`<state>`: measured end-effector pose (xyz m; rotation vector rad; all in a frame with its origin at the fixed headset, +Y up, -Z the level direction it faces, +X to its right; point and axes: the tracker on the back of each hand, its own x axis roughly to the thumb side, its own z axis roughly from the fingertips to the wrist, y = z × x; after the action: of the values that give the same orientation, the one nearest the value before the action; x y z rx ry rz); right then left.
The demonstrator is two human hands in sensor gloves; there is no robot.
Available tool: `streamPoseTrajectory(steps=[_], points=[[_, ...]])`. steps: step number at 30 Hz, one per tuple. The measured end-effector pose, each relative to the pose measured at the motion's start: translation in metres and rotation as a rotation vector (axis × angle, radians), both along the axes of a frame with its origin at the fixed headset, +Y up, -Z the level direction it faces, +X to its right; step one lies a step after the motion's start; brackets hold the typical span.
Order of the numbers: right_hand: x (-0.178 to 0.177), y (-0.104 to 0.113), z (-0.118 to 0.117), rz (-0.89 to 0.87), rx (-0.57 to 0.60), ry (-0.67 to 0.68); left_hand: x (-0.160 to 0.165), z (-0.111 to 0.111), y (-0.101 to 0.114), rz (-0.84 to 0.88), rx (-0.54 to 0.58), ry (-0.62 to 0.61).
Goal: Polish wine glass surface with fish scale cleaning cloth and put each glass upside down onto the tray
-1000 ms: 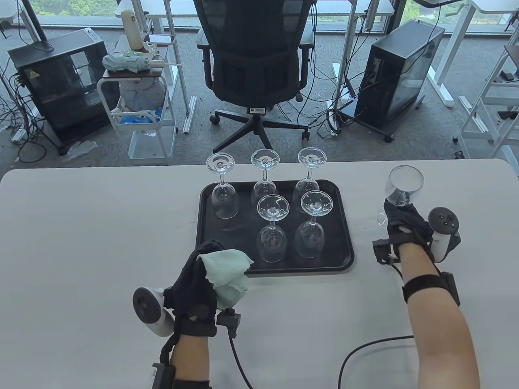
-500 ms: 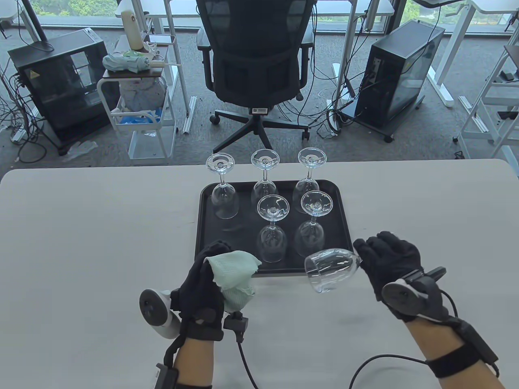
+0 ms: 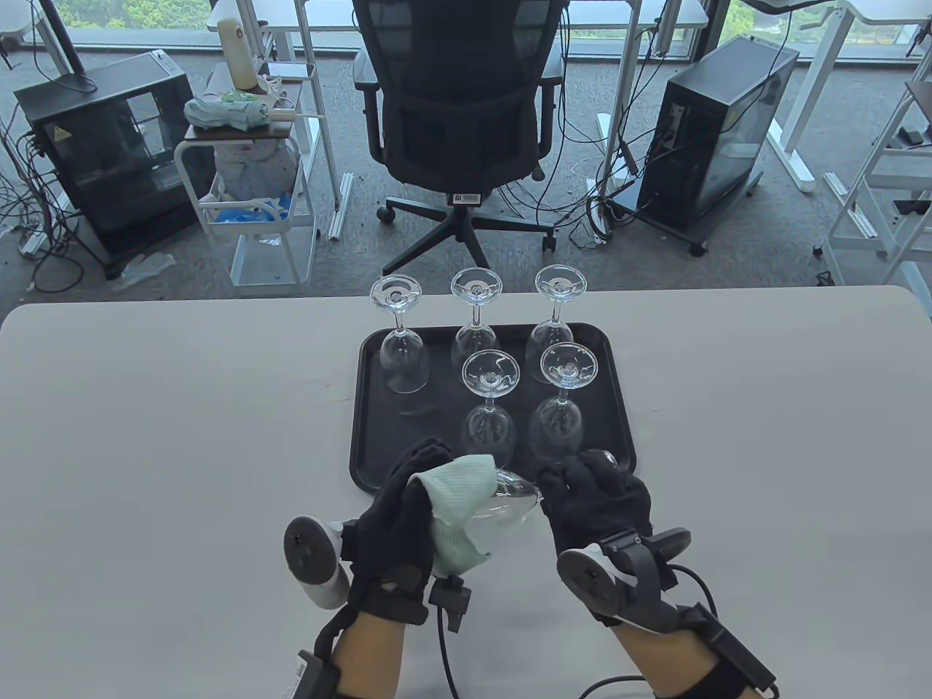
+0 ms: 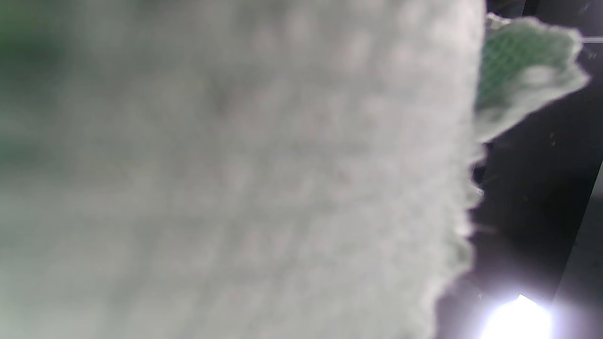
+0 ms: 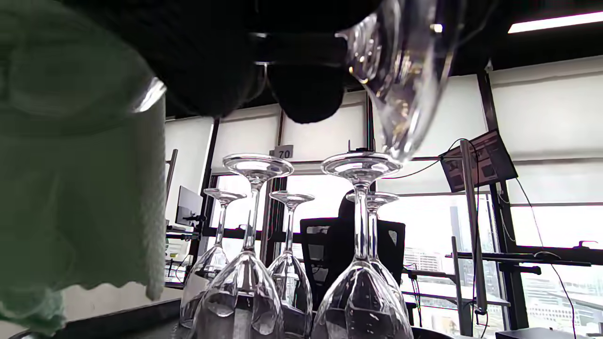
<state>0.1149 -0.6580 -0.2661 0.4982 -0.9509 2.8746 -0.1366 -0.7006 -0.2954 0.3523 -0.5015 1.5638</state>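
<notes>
A clear wine glass [image 3: 512, 502] lies on its side in the air just in front of the black tray [image 3: 375, 426]. My right hand [image 3: 582, 477] grips it at the stem end; the stem itself is hidden by the glove. My left hand [image 3: 422, 473] holds a pale green cleaning cloth [image 3: 455, 510] wrapped against the bowl's mouth. Several glasses [image 3: 492, 378] stand upside down on the tray. The left wrist view is filled by the blurred cloth [image 4: 235, 169]. The right wrist view shows the cloth [image 5: 80, 188] at left, the held glass [image 5: 400, 84] above and the upturned glasses [image 5: 245, 263] behind.
The pale table [image 3: 182, 437] stretches wide to the left and right of the tray. The tray's front left corner is bare, close to my left fingers. An office chair [image 3: 459, 109] stands beyond the far edge. Glove cables [image 3: 444, 648] trail toward the near edge.
My right hand carried the glass from the table's right side to the front centre and tipped it sideways. My left hand moved right, and its cloth now covers the bowl's mouth.
</notes>
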Motion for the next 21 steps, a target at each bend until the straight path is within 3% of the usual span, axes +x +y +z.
streamPoseTrajectory(steps=[6, 9, 13, 15, 16, 19, 21], points=[[0.001, 0.001, 0.010, -0.014, 0.108, 0.049, 0.009, 0.001, -0.002, -0.091, 0.017, -0.010], [0.016, -0.002, 0.011, -0.131, 0.098, 0.217, 0.004, 0.003, 0.001, -0.112, 0.050, 0.080], [0.051, -0.003, 0.003, -0.333, 0.083, 0.368, -0.002, 0.002, 0.000, -0.050, 0.028, 0.077], [0.069, -0.009, -0.009, -0.462, 0.033, 0.371, -0.005, 0.000, -0.001, -0.029, 0.017, 0.073], [0.076, -0.013, -0.017, -0.528, -0.056, 0.374, -0.006, -0.001, -0.002, -0.013, 0.012, 0.055], [0.081, -0.028, -0.035, -0.753, -0.248, 0.597, -0.006, -0.003, -0.004, 0.021, -0.006, 0.006], [0.077, -0.034, -0.038, -0.844, -0.325, 0.649, -0.004, -0.003, -0.004, 0.010, -0.006, -0.007]])
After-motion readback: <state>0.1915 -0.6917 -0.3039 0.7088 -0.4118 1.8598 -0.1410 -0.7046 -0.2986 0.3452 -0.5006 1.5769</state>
